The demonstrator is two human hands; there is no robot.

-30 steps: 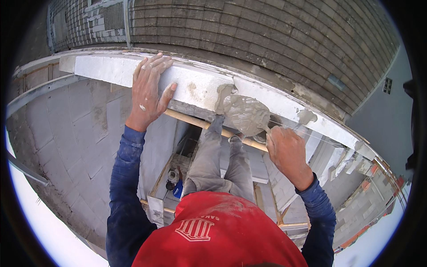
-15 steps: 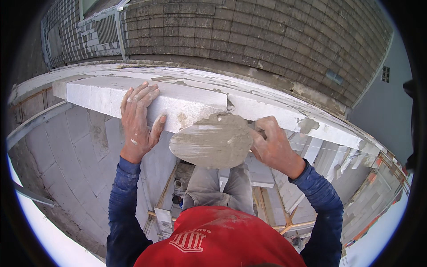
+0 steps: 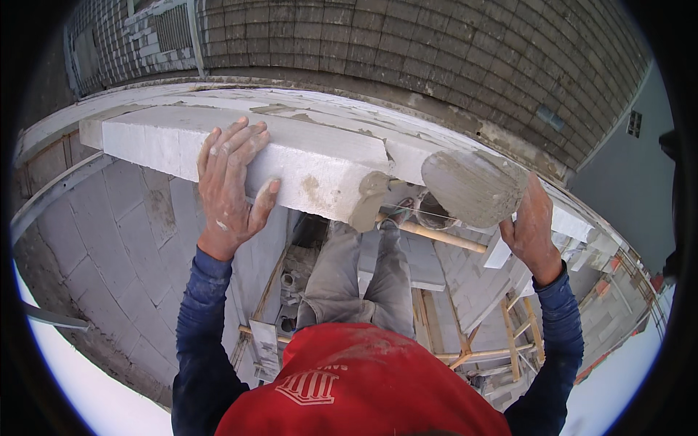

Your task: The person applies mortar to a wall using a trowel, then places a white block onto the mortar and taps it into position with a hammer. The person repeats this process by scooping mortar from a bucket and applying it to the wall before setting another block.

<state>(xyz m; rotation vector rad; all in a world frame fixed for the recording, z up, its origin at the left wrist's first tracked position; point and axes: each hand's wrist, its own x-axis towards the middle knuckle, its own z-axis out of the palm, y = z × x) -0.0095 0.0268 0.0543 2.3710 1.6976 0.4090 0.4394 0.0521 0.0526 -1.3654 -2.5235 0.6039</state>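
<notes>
A long white lightweight block (image 3: 305, 171) lies along the top of the wall. My left hand (image 3: 231, 185) grips its near edge, fingers over the top and thumb against the near face. Wet grey mortar (image 3: 369, 200) covers the block's right end. My right hand (image 3: 534, 232) holds a trowel (image 3: 472, 187) to the right of that end; its rounded blade is smeared with mortar, and its handle is hidden by the hand and blade. The blade overlaps the neighbouring white block (image 3: 411, 156) from this view, and I cannot tell whether they touch.
Far below stand my legs, one foot (image 3: 400, 211) next to a dark round bucket (image 3: 432, 211) and a bamboo pole (image 3: 443, 236). A wooden ladder (image 3: 522, 327) leans lower right. Beyond the wall a tiled roof (image 3: 407, 51) slopes. A thin string (image 3: 436, 214) runs near the bucket.
My right hand has carried the trowel rightward, away from the block's end, uncovering mortar there. The bucket and foot below have come into sight. My left hand stays on the block.
</notes>
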